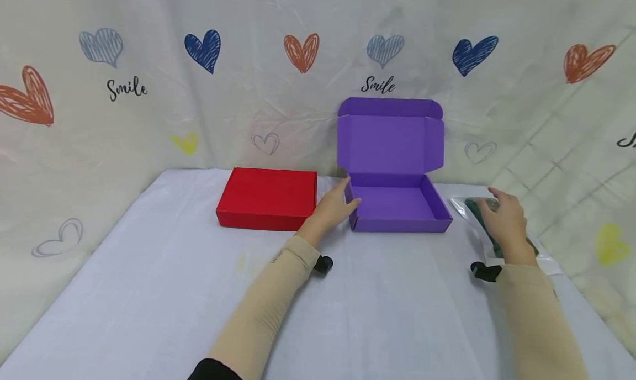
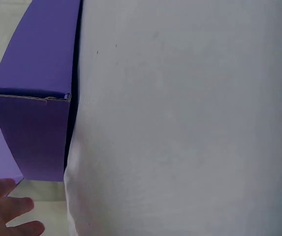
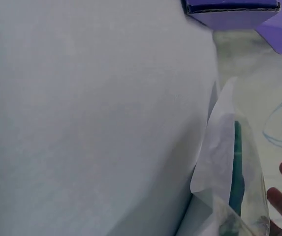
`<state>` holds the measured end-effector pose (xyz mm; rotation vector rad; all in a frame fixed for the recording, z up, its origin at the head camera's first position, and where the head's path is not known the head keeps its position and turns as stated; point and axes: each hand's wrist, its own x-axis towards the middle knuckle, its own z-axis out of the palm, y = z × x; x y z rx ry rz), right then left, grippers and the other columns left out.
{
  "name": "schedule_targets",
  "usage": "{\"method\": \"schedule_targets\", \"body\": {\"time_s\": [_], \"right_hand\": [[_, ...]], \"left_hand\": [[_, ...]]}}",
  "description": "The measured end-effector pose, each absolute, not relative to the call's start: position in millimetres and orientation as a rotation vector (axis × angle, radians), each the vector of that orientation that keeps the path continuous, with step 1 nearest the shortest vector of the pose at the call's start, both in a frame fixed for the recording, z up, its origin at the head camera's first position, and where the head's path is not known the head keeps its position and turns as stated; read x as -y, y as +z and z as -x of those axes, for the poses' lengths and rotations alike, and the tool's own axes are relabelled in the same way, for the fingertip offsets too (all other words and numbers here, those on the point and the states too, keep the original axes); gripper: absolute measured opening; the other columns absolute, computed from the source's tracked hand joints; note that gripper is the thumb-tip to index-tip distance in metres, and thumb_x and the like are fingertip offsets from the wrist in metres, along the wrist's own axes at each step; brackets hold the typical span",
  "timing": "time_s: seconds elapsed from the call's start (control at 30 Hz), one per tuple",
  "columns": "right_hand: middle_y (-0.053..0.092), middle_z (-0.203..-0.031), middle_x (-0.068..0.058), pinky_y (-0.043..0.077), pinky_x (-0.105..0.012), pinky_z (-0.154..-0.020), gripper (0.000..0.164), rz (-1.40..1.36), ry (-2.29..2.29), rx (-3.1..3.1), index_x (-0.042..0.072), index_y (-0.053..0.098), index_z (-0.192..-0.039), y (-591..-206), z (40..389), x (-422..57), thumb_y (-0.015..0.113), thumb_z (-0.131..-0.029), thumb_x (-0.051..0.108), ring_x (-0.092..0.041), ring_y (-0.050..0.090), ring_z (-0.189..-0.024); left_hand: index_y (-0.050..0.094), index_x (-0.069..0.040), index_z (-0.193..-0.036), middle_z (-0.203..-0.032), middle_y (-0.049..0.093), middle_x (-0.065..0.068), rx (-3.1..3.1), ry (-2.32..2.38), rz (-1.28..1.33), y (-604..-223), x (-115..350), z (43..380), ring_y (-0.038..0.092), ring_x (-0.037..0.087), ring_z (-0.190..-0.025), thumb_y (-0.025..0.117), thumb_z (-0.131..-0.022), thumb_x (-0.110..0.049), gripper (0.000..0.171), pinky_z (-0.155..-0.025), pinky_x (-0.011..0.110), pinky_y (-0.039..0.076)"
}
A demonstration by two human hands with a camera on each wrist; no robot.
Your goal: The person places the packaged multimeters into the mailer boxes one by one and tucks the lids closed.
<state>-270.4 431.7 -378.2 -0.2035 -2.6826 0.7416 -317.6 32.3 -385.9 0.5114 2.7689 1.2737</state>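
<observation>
An open purple cardboard box (image 1: 401, 226) stands toward the back of the table, its lid (image 1: 382, 145) raised. Beside its left wall is my left hand (image 1: 329, 209), fingers and thumb spread; in the left wrist view the fingers (image 2: 20, 206) appear extended near the box's side. To the right of the box lies a clear plastic bag (image 3: 217, 162) with a long dark green item (image 3: 237, 169) inside, its kind not clear. Above that bag is my right hand (image 1: 507, 222), fingers apart and loosely bent, with no grip on it visible.
A closed red box (image 1: 270, 198) sits left of the purple one. White cloth (image 1: 164, 291) covers the table. Behind it hangs a pale sheet (image 1: 238, 15) printed with hearts and words. Each wrist wears a small black device (image 1: 324, 264).
</observation>
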Motion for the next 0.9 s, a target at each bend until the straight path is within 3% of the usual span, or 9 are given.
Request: {"method": "schedule_targets", "body": {"time_s": [0.13,0.37,0.5,0.7,0.9], "right_hand": [[0.022,-0.145,-0.051,0.024,-0.080,-0.100,0.077,0.243,0.660,2.873,-0.009,0.022,-0.156,-383.8,271.9,-442.6,0.039,-0.107,0.047,-0.071,0.026,-0.129],[0.010,-0.149,-0.050,0.025,-0.083,-0.095,0.097,0.403,0.669,3.026,-0.003,0.010,-0.160,-386.1,268.0,-450.3,0.041,-0.100,0.067,-0.074,0.021,-0.127],[0.004,-0.150,-0.050,0.025,-0.086,-0.092,0.103,0.444,0.690,3.072,-0.002,0.004,-0.161,-383.2,266.0,-450.8,0.046,-0.098,0.068,-0.076,0.017,-0.126],[0.007,-0.142,-0.056,0.020,-0.084,-0.095,0.106,0.447,0.649,3.117,-0.007,0.003,-0.158,-382.4,262.2,-453.4,0.051,-0.097,0.066,-0.075,0.019,-0.124],[0.010,-0.136,-0.058,0.013,-0.087,-0.096,0.102,0.456,0.636,3.137,-0.003,0.003,-0.159,-381.6,263.1,-454.3,0.051,-0.098,0.062,-0.077,0.018,-0.122]], "left_hand": [[0.017,-0.014,-0.166,-0.168,0.025,0.008,-2.730,1.243,-0.518,-386.8,-33.0,319.2,0.026,0.027,-0.153,0.061,-0.103,-0.039,0.080,-0.121,0.044,0.027],[0.006,-0.014,-0.166,-0.171,0.015,0.006,-2.631,1.210,-0.564,-390.8,-31.0,323.7,0.021,0.027,-0.154,0.060,-0.101,-0.049,0.092,-0.123,0.044,0.023],[0.002,-0.015,-0.166,-0.172,0.011,0.005,-2.571,1.200,-0.569,-390.2,-27.7,325.7,0.018,0.026,-0.155,0.061,-0.099,-0.052,0.097,-0.123,0.046,0.022],[-0.009,-0.015,-0.165,-0.172,0.004,0.006,-2.462,1.151,-0.604,-389.7,-25.8,325.5,0.013,0.024,-0.156,0.064,-0.094,-0.059,0.111,-0.123,0.047,0.020],[-0.015,-0.019,-0.164,-0.172,0.008,0.005,-2.465,1.043,-0.617,-388.1,-25.2,326.0,0.022,0.025,-0.154,0.073,-0.089,-0.057,0.121,-0.122,0.044,0.024]]}}
